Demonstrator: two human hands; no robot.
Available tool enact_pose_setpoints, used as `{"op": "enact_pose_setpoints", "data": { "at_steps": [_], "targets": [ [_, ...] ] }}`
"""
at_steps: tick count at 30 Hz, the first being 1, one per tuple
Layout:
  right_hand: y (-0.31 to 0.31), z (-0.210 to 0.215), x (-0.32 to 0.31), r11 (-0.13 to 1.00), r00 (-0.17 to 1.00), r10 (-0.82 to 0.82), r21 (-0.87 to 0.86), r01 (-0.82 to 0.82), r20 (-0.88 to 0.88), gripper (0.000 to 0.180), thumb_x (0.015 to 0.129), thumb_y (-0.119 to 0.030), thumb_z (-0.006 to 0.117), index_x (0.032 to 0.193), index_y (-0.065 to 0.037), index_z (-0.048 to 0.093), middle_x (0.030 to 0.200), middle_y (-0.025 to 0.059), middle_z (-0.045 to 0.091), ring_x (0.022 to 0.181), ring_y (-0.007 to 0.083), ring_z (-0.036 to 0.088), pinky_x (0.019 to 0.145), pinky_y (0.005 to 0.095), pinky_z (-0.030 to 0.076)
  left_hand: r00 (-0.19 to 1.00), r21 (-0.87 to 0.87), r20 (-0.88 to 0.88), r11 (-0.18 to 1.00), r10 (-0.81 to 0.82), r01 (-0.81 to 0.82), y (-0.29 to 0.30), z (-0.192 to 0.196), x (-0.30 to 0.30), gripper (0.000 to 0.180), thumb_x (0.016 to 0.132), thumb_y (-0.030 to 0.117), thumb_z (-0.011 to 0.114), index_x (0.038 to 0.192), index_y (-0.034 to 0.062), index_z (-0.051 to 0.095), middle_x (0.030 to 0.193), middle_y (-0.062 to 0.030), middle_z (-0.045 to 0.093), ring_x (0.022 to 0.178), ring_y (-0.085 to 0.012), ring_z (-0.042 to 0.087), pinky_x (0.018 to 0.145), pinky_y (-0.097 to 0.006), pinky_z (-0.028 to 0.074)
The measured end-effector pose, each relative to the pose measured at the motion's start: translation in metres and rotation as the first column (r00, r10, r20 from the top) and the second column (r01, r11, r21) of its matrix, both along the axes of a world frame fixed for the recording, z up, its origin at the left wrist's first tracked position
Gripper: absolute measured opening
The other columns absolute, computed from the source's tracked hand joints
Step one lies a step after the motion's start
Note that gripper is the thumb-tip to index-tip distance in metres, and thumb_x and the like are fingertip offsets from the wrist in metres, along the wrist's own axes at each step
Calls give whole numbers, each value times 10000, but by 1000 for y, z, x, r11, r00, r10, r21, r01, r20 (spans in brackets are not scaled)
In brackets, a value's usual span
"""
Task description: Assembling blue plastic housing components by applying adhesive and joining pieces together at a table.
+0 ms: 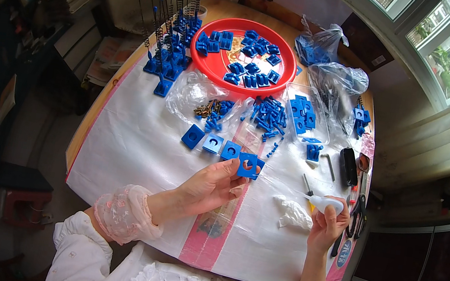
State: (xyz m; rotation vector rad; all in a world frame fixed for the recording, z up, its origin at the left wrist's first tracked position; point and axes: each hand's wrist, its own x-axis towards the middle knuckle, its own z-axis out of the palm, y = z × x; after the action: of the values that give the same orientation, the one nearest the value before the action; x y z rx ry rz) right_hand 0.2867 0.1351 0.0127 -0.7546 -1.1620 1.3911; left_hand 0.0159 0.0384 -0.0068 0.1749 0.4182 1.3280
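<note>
My left hand pinches a blue square plate with a round hole at its edge, held above the table's middle. Another blue plate shows partly behind it. Just left of it, more blue square pieces lie in a row: a dark one, a light, shiny one and a third. In my right hand, fingers are wrapped round a small white squeeze bottle with a thin nozzle pointing left. A crumpled white tissue lies left of that hand.
Behind stand a red round tray of blue parts, blue bases with upright springs, loose blue pegs, a clear box and plastic bags. Scissors, a black case and a hex key lie at right.
</note>
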Motion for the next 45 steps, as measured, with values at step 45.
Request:
{"op": "enact_pose_setpoints", "data": {
  "at_steps": [45],
  "targets": [
    [-3, 4, -5, 999, 1000, 12, 47, -12, -9, 224, 871, -162, 689, 935, 32, 597, 659, -15, 496, 469, 12, 306, 430, 201, 255, 999, -13, -44, 1000, 11, -11, 0, 9, 1, 394, 952, 381, 600, 1210, 85, 565, 1134, 4, 595, 948, -79, 485, 760, -230, 420]
  ]
}}
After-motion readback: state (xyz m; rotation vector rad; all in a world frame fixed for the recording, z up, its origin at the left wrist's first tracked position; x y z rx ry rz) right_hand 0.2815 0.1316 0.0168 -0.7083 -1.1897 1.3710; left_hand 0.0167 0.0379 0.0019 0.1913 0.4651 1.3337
